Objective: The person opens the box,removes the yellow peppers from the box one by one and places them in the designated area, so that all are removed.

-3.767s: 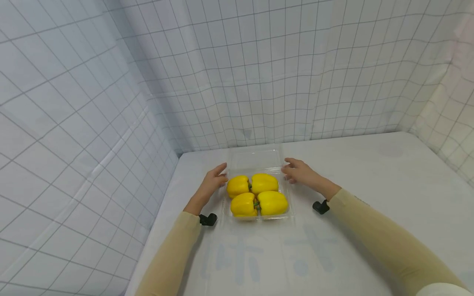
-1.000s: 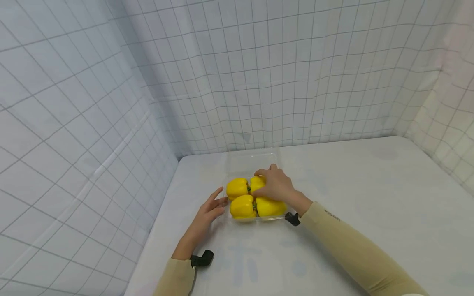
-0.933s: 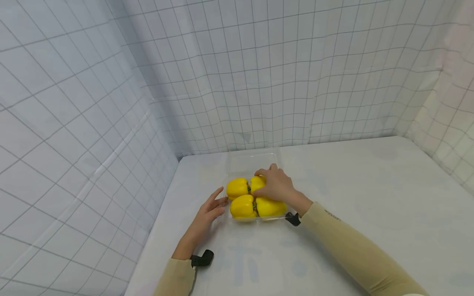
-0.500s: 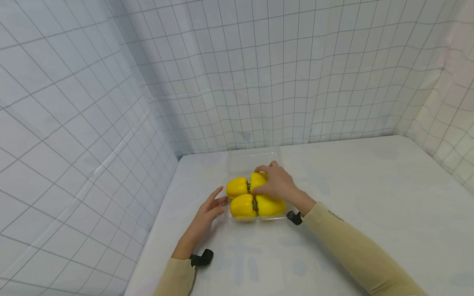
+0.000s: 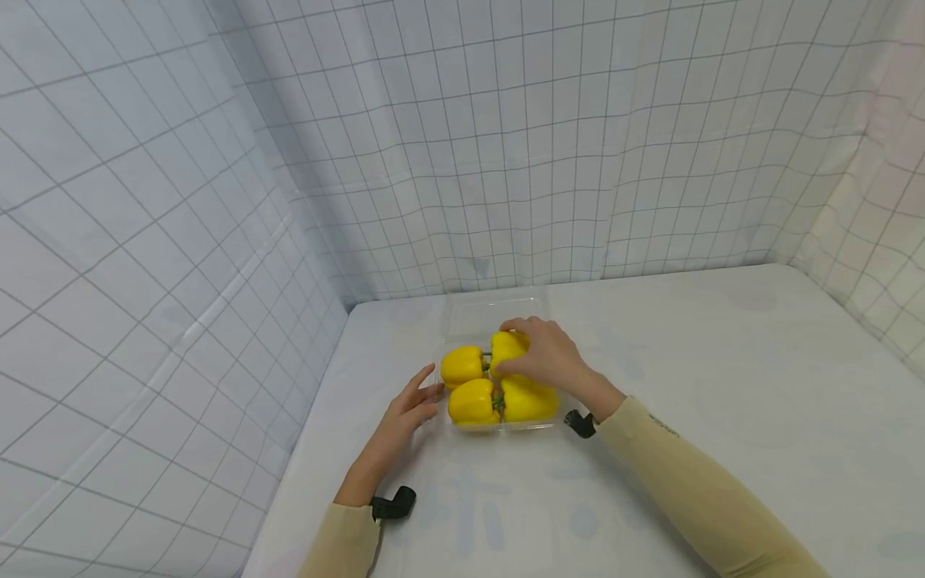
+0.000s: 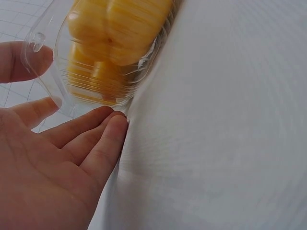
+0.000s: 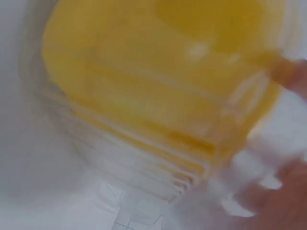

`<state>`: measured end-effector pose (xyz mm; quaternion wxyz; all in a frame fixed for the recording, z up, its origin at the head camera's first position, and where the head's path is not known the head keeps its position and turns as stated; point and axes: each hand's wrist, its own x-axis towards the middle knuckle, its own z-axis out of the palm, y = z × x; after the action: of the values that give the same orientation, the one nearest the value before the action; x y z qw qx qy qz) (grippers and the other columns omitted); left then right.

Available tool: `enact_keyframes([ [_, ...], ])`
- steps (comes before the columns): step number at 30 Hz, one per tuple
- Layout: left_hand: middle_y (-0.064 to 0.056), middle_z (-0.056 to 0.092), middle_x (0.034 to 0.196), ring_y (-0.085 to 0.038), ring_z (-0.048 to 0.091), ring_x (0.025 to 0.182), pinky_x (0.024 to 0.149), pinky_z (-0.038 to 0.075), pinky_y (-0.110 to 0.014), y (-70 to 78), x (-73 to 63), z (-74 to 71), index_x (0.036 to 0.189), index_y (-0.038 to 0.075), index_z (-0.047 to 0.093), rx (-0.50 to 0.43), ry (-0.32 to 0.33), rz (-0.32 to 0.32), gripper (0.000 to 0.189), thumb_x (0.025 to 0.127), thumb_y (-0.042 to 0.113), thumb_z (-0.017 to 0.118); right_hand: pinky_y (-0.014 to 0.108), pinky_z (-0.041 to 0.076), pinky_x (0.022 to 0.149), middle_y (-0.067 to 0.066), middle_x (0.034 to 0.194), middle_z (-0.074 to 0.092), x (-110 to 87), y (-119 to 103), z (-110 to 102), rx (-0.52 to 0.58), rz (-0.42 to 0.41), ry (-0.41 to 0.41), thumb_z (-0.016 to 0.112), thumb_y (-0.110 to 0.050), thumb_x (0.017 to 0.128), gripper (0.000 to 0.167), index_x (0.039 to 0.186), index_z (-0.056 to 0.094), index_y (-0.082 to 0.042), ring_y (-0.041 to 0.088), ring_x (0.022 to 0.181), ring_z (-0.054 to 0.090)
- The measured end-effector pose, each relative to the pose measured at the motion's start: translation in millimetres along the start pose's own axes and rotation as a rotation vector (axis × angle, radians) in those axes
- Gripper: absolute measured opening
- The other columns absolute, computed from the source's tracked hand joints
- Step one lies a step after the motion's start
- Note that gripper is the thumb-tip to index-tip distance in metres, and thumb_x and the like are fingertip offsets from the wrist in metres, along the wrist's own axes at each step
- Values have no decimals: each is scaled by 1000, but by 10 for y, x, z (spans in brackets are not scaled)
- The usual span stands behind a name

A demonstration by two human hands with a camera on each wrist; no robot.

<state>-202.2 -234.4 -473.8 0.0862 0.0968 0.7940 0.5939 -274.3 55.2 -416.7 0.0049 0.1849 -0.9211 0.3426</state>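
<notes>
Several yellow bell peppers lie in a clear plastic clamshell container, its front rim point(image 5: 531, 426) nearest me. My right hand point(image 5: 551, 355) grips the back right bell pepper point(image 5: 508, 347) from above, fingers over its far side and thumb on the near side. That pepper sits a bit higher than the back left bell pepper point(image 5: 461, 367). In front are the left bell pepper point(image 5: 472, 403) and the right bell pepper point(image 5: 529, 400). My left hand point(image 5: 405, 409) stays at the container's left side. In the left wrist view its fairly straight fingers point(image 6: 81, 127) touch the clear rim point(image 6: 60, 91). The right wrist view is blurred.
The container's clear lid point(image 5: 494, 318) lies folded back behind the peppers. A white cloth point(image 5: 686, 361) with faint patterns covers the table. Gridded white curtains point(image 5: 520, 160) close off the back and both sides.
My right hand has moved from beside the container onto the back right pepper, then raised and tilted it slightly. My left hand has shifted nearer to me along the container's left side.
</notes>
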Motion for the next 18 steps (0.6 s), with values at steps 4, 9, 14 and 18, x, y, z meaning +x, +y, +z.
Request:
enact_keyframes([
  [4, -11, 49, 150, -28, 44, 139, 109, 37, -54, -8, 6, 0, 160, 29, 27, 2, 2, 5, 62, 104, 22, 52, 53, 45, 96, 3, 132, 60, -15, 8, -40, 34, -25, 8, 81, -49, 78, 66, 137, 61, -24, 29, 116, 54],
  [9, -12, 49, 150, -28, 44, 139, 109, 37, -55, -16, 13, 0, 160, 28, 27, 5, 6, 8, 62, 104, 22, 52, 55, 42, 101, 3, 138, 58, -43, 4, -99, 57, -54, 5, 80, -48, 81, 66, 139, 59, -23, 30, 123, 53],
  [14, -10, 49, 150, -27, 44, 139, 110, 36, -55, -16, 9, 2, 160, 30, 28, 6, 6, 1, 62, 104, 23, 53, 54, 43, 102, 2, 141, 57, -73, 1, -160, 74, -55, 11, 79, -46, 83, 67, 141, 57, -22, 30, 125, 53],
  [18, -11, 49, 150, -28, 44, 139, 110, 35, -54, -23, 9, 1, 160, 30, 28, 5, 4, 1, 62, 104, 25, 53, 51, 46, 100, 2, 141, 57, -89, 20, -215, 91, -64, 27, 79, -45, 84, 67, 142, 56, -21, 29, 122, 55],
])
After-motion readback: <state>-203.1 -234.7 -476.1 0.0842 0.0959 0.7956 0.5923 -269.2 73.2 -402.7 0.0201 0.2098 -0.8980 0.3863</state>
